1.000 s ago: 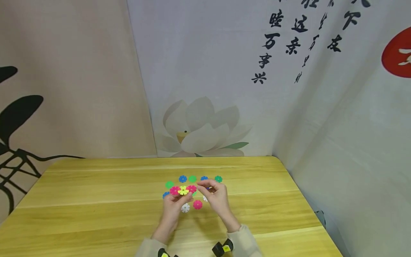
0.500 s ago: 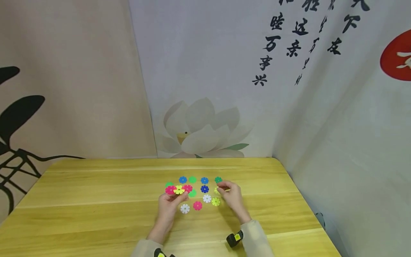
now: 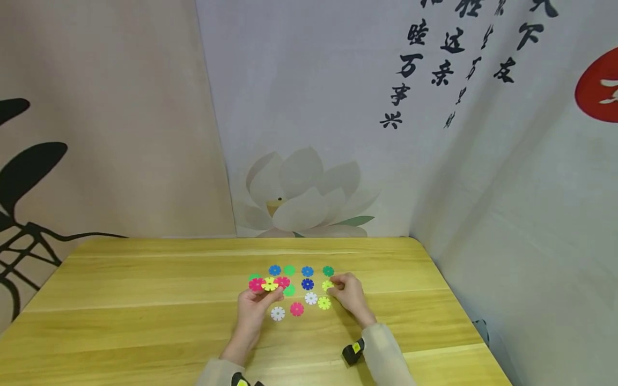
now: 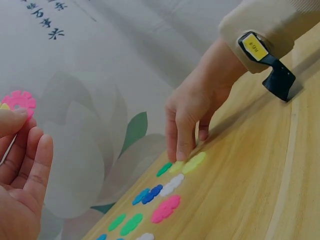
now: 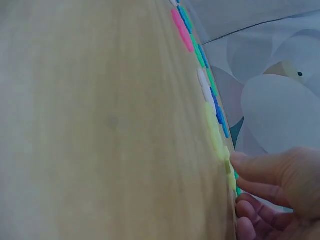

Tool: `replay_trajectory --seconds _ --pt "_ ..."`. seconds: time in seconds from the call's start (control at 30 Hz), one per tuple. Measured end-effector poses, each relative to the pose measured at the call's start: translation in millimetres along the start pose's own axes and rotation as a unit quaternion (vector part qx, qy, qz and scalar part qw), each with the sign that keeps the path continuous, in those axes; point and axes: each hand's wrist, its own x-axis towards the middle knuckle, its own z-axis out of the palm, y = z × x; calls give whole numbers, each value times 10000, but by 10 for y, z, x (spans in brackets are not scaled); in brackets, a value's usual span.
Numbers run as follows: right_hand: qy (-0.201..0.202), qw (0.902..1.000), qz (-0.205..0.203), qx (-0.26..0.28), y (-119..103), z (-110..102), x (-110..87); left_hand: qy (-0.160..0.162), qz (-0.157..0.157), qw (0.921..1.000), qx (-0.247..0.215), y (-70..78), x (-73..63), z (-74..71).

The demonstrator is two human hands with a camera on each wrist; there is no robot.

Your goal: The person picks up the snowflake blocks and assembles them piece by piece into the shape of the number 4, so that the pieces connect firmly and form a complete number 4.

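In the head view, my left hand (image 3: pixel 254 310) grips a joined row of notched flower-shaped discs above the table: a yellow disc (image 3: pixel 270 282) between a pink disc (image 3: pixel 256 284) and another pink one. The left wrist view shows the thumb on the row's pink end disc (image 4: pixel 22 100), its other fingers loosely bent. Farther right, my right hand (image 3: pixel 352 296) reaches down and pinches the edge of a yellow disc (image 3: pixel 326 285) on the table between thumb and fingertips. Right beside those fingers are a second yellow disc (image 3: pixel 324 303) and a dark green disc (image 3: pixel 328 271).
Several more loose discs lie spread on the wooden table (image 3: pixel 145 316), among them a dark blue disc (image 3: pixel 307 284), a white disc (image 3: pixel 277 313) and a pink disc (image 3: pixel 296 309). A printed curtain (image 3: pixel 309 107) hangs behind the table's far edge.
My right hand has left the pink-and-yellow row, moved right and come down to the yellow disc on the table. My left hand has shifted slightly left with the joined row.
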Motion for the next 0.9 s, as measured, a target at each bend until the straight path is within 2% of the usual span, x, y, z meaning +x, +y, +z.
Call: replay_trajectory --seconds 0.17,0.33,0.57,0.77,0.9 --pt "-128 9994 30 -323 -14 9 42 -47 117 9999 -3 4 9 -16" --pt "-231 9990 255 -269 0 15 111 6 37 10000 90 27 25 -33" --pt "-253 9979 585 84 21 -3 125 42 24 10000 71 51 13 -16" --pt "-112 9978 609 237 -16 -24 81 55 -1 9999 98 56 -14 3" --pt "-60 9917 1016 785 -96 -41 28 74 27 9999 108 46 -29 11"
